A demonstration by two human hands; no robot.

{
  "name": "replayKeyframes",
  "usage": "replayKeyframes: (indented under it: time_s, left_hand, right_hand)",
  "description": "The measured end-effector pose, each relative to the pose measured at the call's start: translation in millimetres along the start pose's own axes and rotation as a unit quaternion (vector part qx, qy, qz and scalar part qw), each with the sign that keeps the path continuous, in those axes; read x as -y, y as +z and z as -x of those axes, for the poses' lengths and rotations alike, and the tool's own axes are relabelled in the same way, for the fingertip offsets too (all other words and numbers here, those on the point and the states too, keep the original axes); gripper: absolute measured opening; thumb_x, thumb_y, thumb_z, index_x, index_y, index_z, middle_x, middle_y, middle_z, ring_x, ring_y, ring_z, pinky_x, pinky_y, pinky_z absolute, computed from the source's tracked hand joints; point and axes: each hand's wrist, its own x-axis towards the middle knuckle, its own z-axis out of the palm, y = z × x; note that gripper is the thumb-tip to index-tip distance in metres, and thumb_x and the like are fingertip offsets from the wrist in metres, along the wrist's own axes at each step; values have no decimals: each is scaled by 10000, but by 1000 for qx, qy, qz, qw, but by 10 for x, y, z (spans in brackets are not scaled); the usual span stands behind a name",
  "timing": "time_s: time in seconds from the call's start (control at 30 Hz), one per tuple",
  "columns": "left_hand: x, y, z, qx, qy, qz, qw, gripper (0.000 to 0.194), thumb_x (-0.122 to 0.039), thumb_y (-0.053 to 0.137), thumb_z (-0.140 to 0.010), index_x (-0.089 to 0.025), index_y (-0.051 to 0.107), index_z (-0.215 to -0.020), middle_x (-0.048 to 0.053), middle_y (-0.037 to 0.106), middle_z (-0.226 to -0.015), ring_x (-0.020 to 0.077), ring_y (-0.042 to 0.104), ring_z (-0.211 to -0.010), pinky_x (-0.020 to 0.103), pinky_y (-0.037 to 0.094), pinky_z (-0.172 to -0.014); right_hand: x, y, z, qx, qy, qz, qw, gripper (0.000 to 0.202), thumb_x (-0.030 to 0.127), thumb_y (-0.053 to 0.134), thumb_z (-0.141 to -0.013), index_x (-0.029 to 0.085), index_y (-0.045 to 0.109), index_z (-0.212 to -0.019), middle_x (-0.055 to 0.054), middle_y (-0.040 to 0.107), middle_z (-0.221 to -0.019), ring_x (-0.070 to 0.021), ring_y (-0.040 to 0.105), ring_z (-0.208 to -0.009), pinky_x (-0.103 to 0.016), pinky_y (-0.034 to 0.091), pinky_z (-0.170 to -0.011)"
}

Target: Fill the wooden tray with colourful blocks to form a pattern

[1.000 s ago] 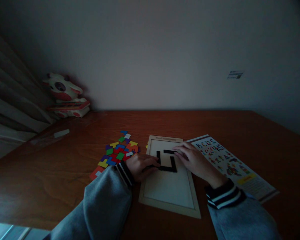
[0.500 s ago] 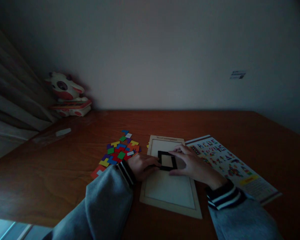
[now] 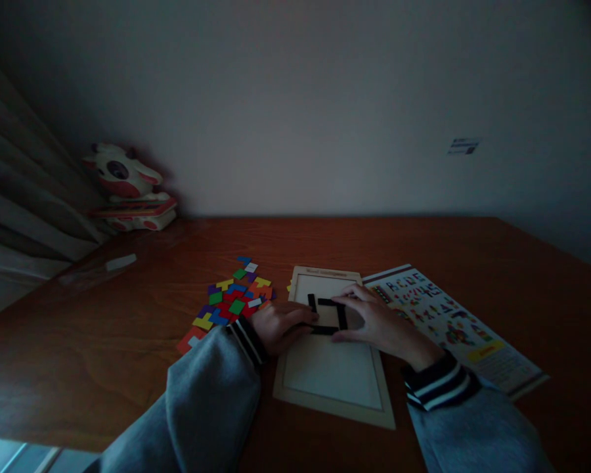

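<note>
Several thin black strips [image 3: 342, 318] form a rectangle on the pale wooden board [image 3: 332, 381], with a gap at its upper left corner. My right hand [image 3: 377, 322] spans the right-hand strip, fingertips at its top end and thumb at its bottom end. From the other side, my left hand [image 3: 280, 325] lies low over the board, its fingers close together. Those fingertips touch the lower left of the rectangle, at the left strip [image 3: 312, 302] and the bottom strip [image 3: 325, 330]. Part of that corner is hidden under them.
Colourful flat puzzle pieces [image 3: 236, 289] lie in a loose pile left of the board. A printed pattern sheet [image 3: 453, 322] lies to the right, partly behind my right hand. A cow-shaped toy [image 3: 128, 187] stands at the back left, near a curtain [image 3: 24, 197].
The black rectangle was closed; its upper left corner has come apart, leaving a gap between the top and left strips. My hands have stayed nearly in place. The view has shifted slightly.
</note>
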Motion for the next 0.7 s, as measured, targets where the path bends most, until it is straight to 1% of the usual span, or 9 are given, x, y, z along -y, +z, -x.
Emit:
replayKeyframes:
  time_s: [0.1,0.17,0.37,0.47,0.7]
  left_hand:
    - [11,1,-8,8,-5,-22,1000,243,-233,464,-991,-155,591,-1182,136,697,-1167,229,613,-1203,381,541,-996]
    - [16,4,-5,6,-13,-27,1000,246,-251,455,-998,-153,597,-1174,141,697,-1164,232,625,-1186,384,545,-988]
    - [21,9,14,25,-41,-11,999,250,-258,452,-1005,-153,600,-1177,141,688,-1193,209,659,-1135,340,547,-971]
    - [30,11,25,30,-43,-9,999,250,-257,450,-1004,-160,594,-1185,136,683,-1204,209,653,-1146,341,543,-976]
    - [40,19,29,23,-37,-13,999,260,-278,446,-1005,-156,602,-1173,143,693,-1164,228,649,-1148,363,545,-974]
  right_hand:
    - [-2,6,-2,4,5,-7,1000,747,698,709,-695,260,616,-1293,-81,553,-1235,-273,518,-1188,-434,414,-1058]
    - [6,7,-4,4,9,-12,1000,747,691,718,-691,255,618,-1289,-83,552,-1235,-274,518,-1189,-433,419,-1056]
    - [41,-5,-9,2,22,-20,1000,727,662,746,-684,258,624,-1275,-89,552,-1236,-281,515,-1190,-450,416,-1060]
    - [46,3,-7,0,23,-17,1000,722,672,732,-694,250,623,-1271,-90,556,-1224,-278,518,-1185,-443,421,-1055]
    - [82,80,-9,-36,12,7,999,741,689,706,-708,244,593,-1290,-104,551,-1221,-286,538,-1158,-452,438,-1030]
